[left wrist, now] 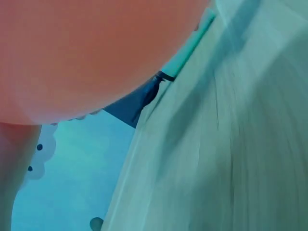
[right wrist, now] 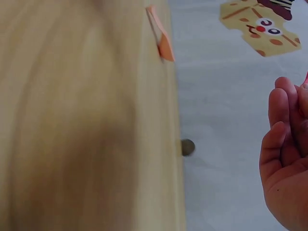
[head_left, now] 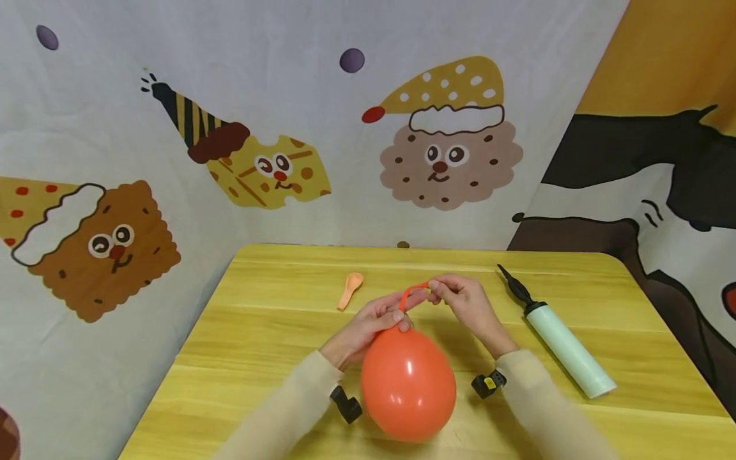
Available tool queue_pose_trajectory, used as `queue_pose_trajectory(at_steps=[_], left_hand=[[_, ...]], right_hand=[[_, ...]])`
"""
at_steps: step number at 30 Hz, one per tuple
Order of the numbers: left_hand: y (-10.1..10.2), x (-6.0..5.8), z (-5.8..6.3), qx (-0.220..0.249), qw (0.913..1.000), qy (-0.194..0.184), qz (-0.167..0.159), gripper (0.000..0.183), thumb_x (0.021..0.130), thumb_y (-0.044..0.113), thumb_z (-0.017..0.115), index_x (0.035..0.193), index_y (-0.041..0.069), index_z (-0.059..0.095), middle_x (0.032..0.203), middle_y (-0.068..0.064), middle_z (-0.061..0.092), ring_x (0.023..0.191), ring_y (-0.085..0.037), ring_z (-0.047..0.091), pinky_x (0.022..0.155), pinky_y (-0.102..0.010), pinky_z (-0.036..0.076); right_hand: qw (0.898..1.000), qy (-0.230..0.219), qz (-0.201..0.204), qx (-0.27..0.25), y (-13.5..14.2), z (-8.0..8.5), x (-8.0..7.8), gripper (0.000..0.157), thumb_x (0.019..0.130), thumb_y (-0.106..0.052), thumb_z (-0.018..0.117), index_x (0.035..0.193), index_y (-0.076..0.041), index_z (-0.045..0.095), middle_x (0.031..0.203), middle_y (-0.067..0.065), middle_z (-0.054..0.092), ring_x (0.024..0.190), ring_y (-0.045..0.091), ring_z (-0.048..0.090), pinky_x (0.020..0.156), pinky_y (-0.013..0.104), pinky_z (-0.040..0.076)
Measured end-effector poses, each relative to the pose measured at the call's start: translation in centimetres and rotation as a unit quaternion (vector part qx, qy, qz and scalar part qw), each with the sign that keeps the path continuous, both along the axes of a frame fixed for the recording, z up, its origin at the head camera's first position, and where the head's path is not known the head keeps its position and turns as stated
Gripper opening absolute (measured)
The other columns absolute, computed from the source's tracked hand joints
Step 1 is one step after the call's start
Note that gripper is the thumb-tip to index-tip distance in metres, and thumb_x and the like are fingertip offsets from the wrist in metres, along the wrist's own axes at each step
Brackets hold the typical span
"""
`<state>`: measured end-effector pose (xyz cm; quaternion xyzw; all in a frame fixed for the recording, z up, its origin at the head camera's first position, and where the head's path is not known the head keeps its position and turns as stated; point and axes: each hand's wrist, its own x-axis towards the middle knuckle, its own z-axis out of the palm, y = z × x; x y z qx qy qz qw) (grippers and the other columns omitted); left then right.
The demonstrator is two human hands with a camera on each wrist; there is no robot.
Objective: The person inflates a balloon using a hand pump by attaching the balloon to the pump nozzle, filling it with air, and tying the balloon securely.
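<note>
An inflated orange-red balloon (head_left: 408, 386) hangs below my hands in the head view, its long neck (head_left: 404, 299) stretched upward and bent to the right. At the base of that neck, my left hand (head_left: 374, 322) pinches the balloon between thumb and fingers. My right hand (head_left: 467, 306) pinches the neck's far end with thumb and fingertips. The balloon (left wrist: 86, 53) fills the upper left of the left wrist view, hiding the left hand's fingers. In the right wrist view the right hand (right wrist: 288, 163) shows at the right edge, its other fingers loosely bent.
A flat peach balloon (head_left: 350, 291) lies on the wooden table (head_left: 259, 383) beyond the left hand. To the right lies a pale green hand pump (head_left: 566, 348) with a black nozzle pointing away. Behind the table hangs a cloth (head_left: 345, 223) printed with cartoon snacks.
</note>
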<state>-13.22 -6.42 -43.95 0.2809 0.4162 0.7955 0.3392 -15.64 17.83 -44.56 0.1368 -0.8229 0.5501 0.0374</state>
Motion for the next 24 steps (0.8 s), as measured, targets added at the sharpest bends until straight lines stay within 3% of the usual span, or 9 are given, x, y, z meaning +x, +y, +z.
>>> queue_pose_trajectory(at_steps=[3, 6, 9, 12, 14, 17, 19, 21, 24], left_hand=[[-0.1, 0.1, 0.0, 0.034, 0.9978, -0.029, 0.049, 0.067, 0.107, 0.022, 0.059, 0.162, 0.004, 0.026, 0.167, -0.003, 0.031, 0.088, -0.001, 0.065, 0.095, -0.024, 0.054], [0.0, -0.1, 0.2, 0.040, 0.9914, -0.056, 0.111, 0.041, 0.110, 0.018, 0.053, 0.149, 0.004, 0.050, 0.170, -0.006, 0.025, 0.094, -0.003, 0.067, 0.092, -0.024, 0.056], [0.0, -0.4, 0.3, -0.003, 0.9849, -0.046, 0.167, 0.022, 0.111, 0.016, 0.049, 0.118, 0.008, 0.069, 0.167, -0.007, 0.033, 0.118, -0.006, 0.061, 0.096, -0.028, 0.055], [0.1, -0.8, 0.5, -0.077, 0.9763, -0.008, 0.202, 0.020, 0.110, 0.017, 0.052, 0.109, 0.010, 0.071, 0.159, -0.008, 0.046, 0.138, -0.021, 0.050, 0.104, -0.035, 0.052], [0.0, -1.0, 0.6, -0.126, 0.9685, 0.021, 0.214, 0.021, 0.109, 0.018, 0.055, 0.114, 0.004, 0.071, 0.153, -0.007, 0.054, 0.144, -0.025, 0.045, 0.110, -0.038, 0.047], [-0.1, -1.1, 0.8, -0.195, 0.9524, 0.081, 0.220, 0.028, 0.108, 0.019, 0.057, 0.112, -0.005, 0.071, 0.146, -0.002, 0.060, 0.146, -0.022, 0.043, 0.114, -0.041, 0.042], [-0.1, -1.1, 1.0, -0.241, 0.9342, 0.145, 0.219, 0.028, 0.108, 0.018, 0.057, 0.111, -0.006, 0.071, 0.144, -0.001, 0.062, 0.147, -0.014, 0.042, 0.114, -0.042, 0.042], [0.0, -1.0, 1.2, -0.286, 0.9048, 0.227, 0.219, 0.026, 0.109, 0.016, 0.056, 0.120, 0.000, 0.072, 0.144, 0.000, 0.062, 0.144, -0.012, 0.045, 0.113, -0.041, 0.044], [0.2, -0.9, 1.4, -0.344, 0.8313, 0.375, 0.223, 0.031, 0.108, 0.011, 0.056, 0.137, 0.010, 0.067, 0.141, 0.001, 0.064, 0.130, -0.013, 0.059, 0.106, -0.034, 0.050]], right_hand=[[1.000, -0.013, 0.003, -0.019, -0.8, -0.5, 0.7, 0.023, 0.106, -0.024, 0.063, 0.104, -0.005, 0.076, 0.084, 0.005, 0.074, 0.080, 0.019, 0.068, 0.077, 0.035, 0.057], [0.999, -0.018, 0.009, -0.028, -1.4, -0.8, 1.8, 0.022, 0.105, -0.024, 0.064, 0.106, -0.005, 0.076, 0.087, 0.005, 0.074, 0.078, 0.016, 0.066, 0.072, 0.032, 0.059], [1.000, 0.001, 0.019, -0.016, -1.9, -0.9, 3.0, 0.019, 0.105, -0.021, 0.064, 0.109, -0.008, 0.077, 0.093, 0.002, 0.076, 0.078, 0.015, 0.066, 0.068, 0.029, 0.058], [0.996, 0.075, 0.026, 0.038, -2.1, -0.9, 3.7, 0.013, 0.103, -0.014, 0.067, 0.108, -0.011, 0.078, 0.096, -0.001, 0.077, 0.079, 0.014, 0.068, 0.068, 0.029, 0.059], [0.984, 0.151, 0.026, 0.091, -2.3, -0.8, 3.9, 0.010, 0.099, -0.008, 0.071, 0.105, -0.011, 0.079, 0.096, -0.001, 0.077, 0.081, 0.014, 0.071, 0.069, 0.030, 0.061], [0.950, 0.262, 0.029, 0.169, -2.5, -0.2, 4.2, 0.013, 0.090, -0.002, 0.078, 0.101, -0.009, 0.078, 0.093, 0.001, 0.077, 0.080, 0.016, 0.073, 0.070, 0.033, 0.061], [0.922, 0.321, 0.029, 0.214, -2.7, 0.5, 4.6, 0.014, 0.087, -0.002, 0.081, 0.099, -0.008, 0.077, 0.089, 0.002, 0.077, 0.077, 0.016, 0.072, 0.069, 0.034, 0.060], [0.900, 0.360, 0.025, 0.246, -2.9, 1.2, 5.1, 0.015, 0.084, -0.003, 0.082, 0.097, -0.007, 0.076, 0.084, 0.002, 0.075, 0.071, 0.017, 0.068, 0.066, 0.036, 0.056], [0.886, 0.377, 0.017, 0.270, -3.3, 2.0, 5.8, 0.009, 0.087, -0.006, 0.080, 0.093, -0.007, 0.074, 0.077, 0.001, 0.072, 0.066, 0.015, 0.064, 0.063, 0.035, 0.051]])
